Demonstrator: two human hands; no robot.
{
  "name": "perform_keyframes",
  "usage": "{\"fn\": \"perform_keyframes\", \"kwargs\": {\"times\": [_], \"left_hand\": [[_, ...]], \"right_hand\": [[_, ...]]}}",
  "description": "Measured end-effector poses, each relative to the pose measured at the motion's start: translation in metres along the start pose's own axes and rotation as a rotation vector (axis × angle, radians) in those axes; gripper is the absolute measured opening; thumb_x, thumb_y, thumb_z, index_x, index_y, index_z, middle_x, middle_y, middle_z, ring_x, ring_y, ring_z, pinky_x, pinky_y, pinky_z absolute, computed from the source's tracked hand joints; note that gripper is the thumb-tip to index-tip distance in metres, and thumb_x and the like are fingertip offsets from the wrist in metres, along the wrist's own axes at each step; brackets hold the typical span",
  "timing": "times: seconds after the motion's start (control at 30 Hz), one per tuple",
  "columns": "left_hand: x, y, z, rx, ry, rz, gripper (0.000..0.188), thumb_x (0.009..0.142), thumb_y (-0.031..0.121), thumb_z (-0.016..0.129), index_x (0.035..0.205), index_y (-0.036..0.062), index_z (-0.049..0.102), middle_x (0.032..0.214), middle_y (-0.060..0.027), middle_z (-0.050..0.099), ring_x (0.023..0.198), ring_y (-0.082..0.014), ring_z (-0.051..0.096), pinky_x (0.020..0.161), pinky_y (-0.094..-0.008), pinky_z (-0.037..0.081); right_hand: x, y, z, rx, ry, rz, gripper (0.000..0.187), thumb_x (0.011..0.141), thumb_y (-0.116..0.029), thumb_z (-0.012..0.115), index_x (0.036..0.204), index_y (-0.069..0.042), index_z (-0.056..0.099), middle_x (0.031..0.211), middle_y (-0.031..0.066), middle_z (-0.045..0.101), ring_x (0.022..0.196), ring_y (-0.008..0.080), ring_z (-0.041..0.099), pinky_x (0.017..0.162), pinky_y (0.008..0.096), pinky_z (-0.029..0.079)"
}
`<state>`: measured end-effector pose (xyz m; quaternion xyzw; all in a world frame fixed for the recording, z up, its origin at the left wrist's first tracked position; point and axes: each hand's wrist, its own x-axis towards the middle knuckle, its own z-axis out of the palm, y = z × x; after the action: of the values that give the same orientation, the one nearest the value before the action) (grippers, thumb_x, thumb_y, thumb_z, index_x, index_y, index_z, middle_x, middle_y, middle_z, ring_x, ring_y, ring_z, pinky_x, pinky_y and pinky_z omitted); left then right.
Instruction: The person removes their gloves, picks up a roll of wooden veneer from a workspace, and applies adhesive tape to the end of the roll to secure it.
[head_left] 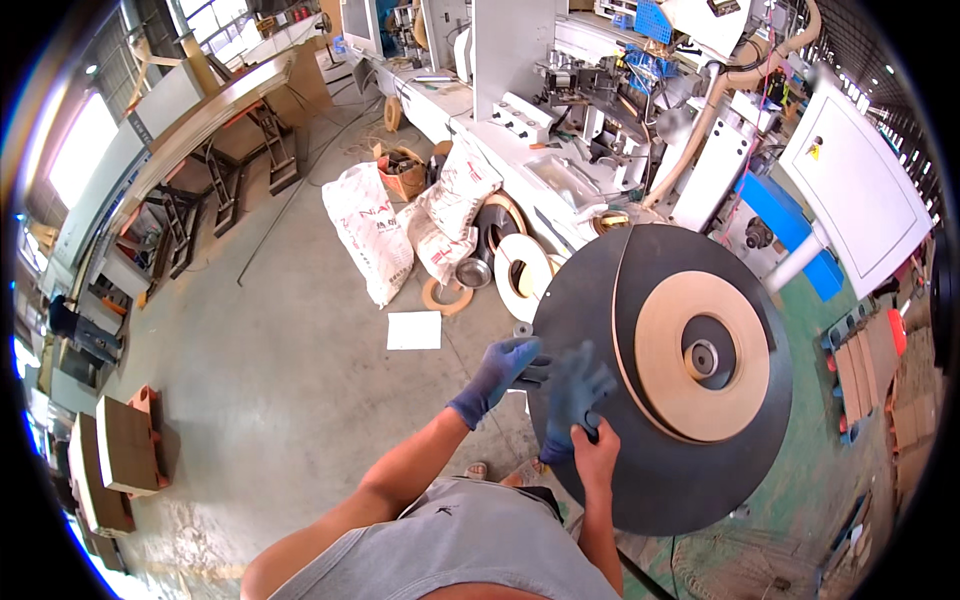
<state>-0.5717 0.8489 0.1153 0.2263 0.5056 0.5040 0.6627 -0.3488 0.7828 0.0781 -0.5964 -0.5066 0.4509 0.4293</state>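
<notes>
A blue work glove covers my left hand (503, 374), its fingers stretched toward the right with nothing in them. My bare right hand (597, 450) is closed on the cuff of a second blue work glove (578, 388), which hangs loose and is slightly blurred. Both hands are in front of my body, with the loose glove over the left rim of a large black round disc (700, 490). On that disc lies a beige roll of edge-banding strip (655, 345) around a central hub (703, 358). A strip end runs along its left side.
White sacks (368, 230), a small metal bowl (473, 272) and a paper sheet (414, 331) are on the floor ahead. A long machine (560, 150) stands beyond the disc, with a white control cabinet (858, 180) at right. Stacked boards (130, 445) sit at left.
</notes>
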Motion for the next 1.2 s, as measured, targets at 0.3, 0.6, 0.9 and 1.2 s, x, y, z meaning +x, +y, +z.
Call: {"fn": "perform_keyframes", "kwargs": {"times": [0.3, 0.6, 0.9, 1.2], "left_hand": [[0.026, -0.032, 0.023, 0.275, 0.007, 0.075, 0.036, 0.101, 0.024, 0.060, 0.126, -0.0006, 0.067, 0.101, -0.0088, 0.073, 0.085, -0.0135, 0.070, 0.078, -0.0288, 0.058], [0.009, 0.007, 0.085, -0.148, -0.604, -0.199, 0.051, 0.107, 0.032, 0.049, 0.145, -0.0025, 0.048, 0.140, -0.0161, 0.058, 0.123, -0.0287, 0.060, 0.107, -0.0423, 0.048], [0.049, -0.033, 0.107, -0.230, -0.773, -0.428, 0.048, 0.107, 0.030, 0.047, 0.145, 0.0019, 0.048, 0.139, -0.0074, 0.056, 0.127, -0.0184, 0.054, 0.109, -0.0350, 0.042], [0.065, -0.086, 0.098, 0.103, -1.183, -0.205, 0.044, 0.103, 0.014, 0.054, 0.145, 0.0019, 0.048, 0.129, -0.0049, 0.061, 0.112, -0.0121, 0.057, 0.095, -0.0250, 0.047]], "right_hand": [[0.047, 0.020, -0.061, -0.826, -0.006, 0.022, 0.064, 0.085, -0.015, 0.071, 0.145, -0.005, 0.048, 0.106, 0.0214, 0.071, 0.096, 0.0425, 0.068, 0.088, 0.0519, 0.053], [0.082, -0.042, -0.051, 0.515, -0.133, 0.139, 0.035, 0.100, -0.019, 0.063, 0.132, -0.002, 0.061, 0.100, 0.0035, 0.068, 0.087, 0.0085, 0.059, 0.077, 0.0274, 0.052], [0.096, -0.014, -0.026, 0.036, 0.453, 0.027, 0.026, 0.102, -0.020, 0.058, 0.102, 0.003, 0.069, 0.079, 0.0068, 0.064, 0.075, 0.0122, 0.056, 0.070, 0.0294, 0.047], [0.057, -0.015, -0.038, -0.320, 1.057, -0.051, 0.021, 0.100, -0.016, 0.058, 0.098, 0.003, 0.067, 0.073, 0.0196, 0.063, 0.063, 0.0245, 0.058, 0.064, 0.0371, 0.050]]}}
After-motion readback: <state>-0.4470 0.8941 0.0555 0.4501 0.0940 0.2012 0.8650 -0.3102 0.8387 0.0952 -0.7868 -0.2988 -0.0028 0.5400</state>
